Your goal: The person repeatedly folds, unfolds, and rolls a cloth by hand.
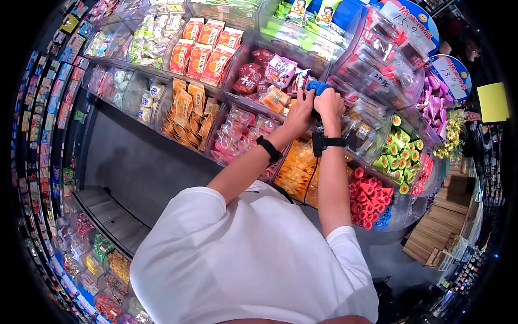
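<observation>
My right hand (pixel 329 102) is closed around a bunched blue cloth (pixel 317 86), which pokes out past the fingers. Close beside it, my left hand (pixel 301 113) has its fingers bent and drawn together near the cloth's lower edge; what they hold, if anything, is hidden. Both hands are over a clear candy bin with a purple-and-white packet (pixel 280 70), dark red packets (pixel 249 77) and orange-yellow packets (pixel 275 100). A dark band circles each wrist.
Red-and-white boxes (pixel 202 51) and brown-orange packets (pixel 189 110) fill bins at left. Pink packets (pixel 243 132) and orange packets (pixel 297 167) lie below the hands. Red-wrapped sweets (pixel 369 197) and green cones (pixel 399 156) are at right, beside blue price signs (pixel 452 78).
</observation>
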Available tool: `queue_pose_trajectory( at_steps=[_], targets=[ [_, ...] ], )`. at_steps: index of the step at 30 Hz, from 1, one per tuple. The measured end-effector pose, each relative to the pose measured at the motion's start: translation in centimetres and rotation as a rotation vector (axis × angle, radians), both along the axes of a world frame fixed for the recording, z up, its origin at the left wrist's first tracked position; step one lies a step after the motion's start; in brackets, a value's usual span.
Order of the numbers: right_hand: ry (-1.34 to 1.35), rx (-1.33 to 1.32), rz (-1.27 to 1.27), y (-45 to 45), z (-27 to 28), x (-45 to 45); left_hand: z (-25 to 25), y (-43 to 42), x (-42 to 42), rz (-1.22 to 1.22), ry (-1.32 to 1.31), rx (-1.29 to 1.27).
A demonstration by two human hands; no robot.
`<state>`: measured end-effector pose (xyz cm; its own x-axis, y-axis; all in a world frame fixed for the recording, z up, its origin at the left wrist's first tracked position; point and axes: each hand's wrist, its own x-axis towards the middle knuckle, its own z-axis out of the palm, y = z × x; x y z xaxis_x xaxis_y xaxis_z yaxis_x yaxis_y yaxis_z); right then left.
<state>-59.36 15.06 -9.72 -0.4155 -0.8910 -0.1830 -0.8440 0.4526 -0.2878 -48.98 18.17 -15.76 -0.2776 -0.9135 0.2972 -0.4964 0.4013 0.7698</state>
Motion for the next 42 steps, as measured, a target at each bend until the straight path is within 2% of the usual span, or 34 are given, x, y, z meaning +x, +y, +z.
queue_pose_trajectory(
  at_steps=[2,6,7,9,11,12,13,14,16,17,19,21,22,23,24,25,26,32,33,35,37,41,42],
  targets=[
    [-0.033,0.023,0.003,1.0,0.9,0.4,-0.3,0.8,0.6,-0.001,0.046,0.001],
    [-0.005,0.008,0.023,4.0,-1.5,1.1,-1.6,2.1,1.9,-0.1,0.017,0.067],
    [-0.013,0.027,-0.005,4.8,-1.8,1.4,-1.3,2.9,2.3,-0.112,-0.02,0.162],
    [-0.034,0.04,-0.021,5.4,-1.2,1.9,-1.2,3.7,2.9,-0.155,0.01,0.041],
    [-0.041,0.028,-0.021,4.4,-1.9,1.2,-0.8,3.3,2.6,-0.159,0.052,0.114],
    [-0.032,-0.05,-0.043,3.9,-2.3,0.9,-1.0,2.6,2.3,-0.167,0.071,0.037],
    [-0.022,-0.115,-0.067,3.6,-2.8,0.7,-3.6,0.7,1.3,-0.158,0.064,-0.141],
    [-0.042,-0.104,-0.073,3.4,-2.8,0.6,-1.6,1.3,1.5,-0.15,0.102,-0.113],
    [-0.034,-0.164,-0.053,3.5,-4.3,-0.1,-1.5,1.4,1.9,-0.164,0.06,-0.072],
    [-0.058,-0.189,-0.078,4.9,-3.2,0.6,-2.0,1.5,2.1,-0.179,0.018,-0.136],
    [-0.107,-0.221,-0.049,8.1,-2.0,1.4,-1.1,4.8,4.0,-0.269,0.138,-0.116],
    [-0.161,-0.276,0.014,12.0,-4.4,1.2,-1.9,8.4,6.1,-0.352,0.16,-0.092],
    [-0.248,-0.304,0.013,14.3,-6.6,1.0,-3.5,9.9,7.2,-0.436,0.242,-0.217],
    [-0.329,-0.367,-0.044,17.1,-6.9,2.8,-4.7,11.9,9.1,-0.556,0.092,0.084],
    [-0.451,-0.238,-0.05,18.9,-12.6,1.7,-5.9,13.5,10.2,-0.622,-0.059,0.266],
    [-0.447,-0.277,-0.019,21.1,-13.1,3.8,-8.6,15.0,11.1,-0.65,-0.059,0.163],
    [-0.394,-0.148,0.005,22.5,-13.3,4.9,-7.5,15.5,12.3,-0.704,-0.115,0.323],
    [-0.201,-0.102,-0.085,25.6,-13.5,11.6,-10.4,14.1,15.9,-0.739,-0.184,0.27],
    [-0.123,-0.157,-0.061,26.4,-14.7,12.4,-10.1,14.1,16.3,-0.787,-0.346,0.306],
    [-0.079,-0.164,-0.019,28.0,-16.1,13.1,-12.9,15.4,16.3,-0.888,-0.503,0.401],
    [-0.044,-0.188,0.008,29.3,-16.7,13.6,-12.7,16.5,16.3,-1.055,-0.669,0.474],
    [-0.021,-0.285,-0.02,29.3,-16.9,13.8,-12.4,15.7,15.9,-1.025,-0.506,0.5],
    [-0.042,-0.295,-0.048,28.8,-16.1,14.0,-15.5,15.0,15.3,-1.024,-0.391,0.468]
  ],
)
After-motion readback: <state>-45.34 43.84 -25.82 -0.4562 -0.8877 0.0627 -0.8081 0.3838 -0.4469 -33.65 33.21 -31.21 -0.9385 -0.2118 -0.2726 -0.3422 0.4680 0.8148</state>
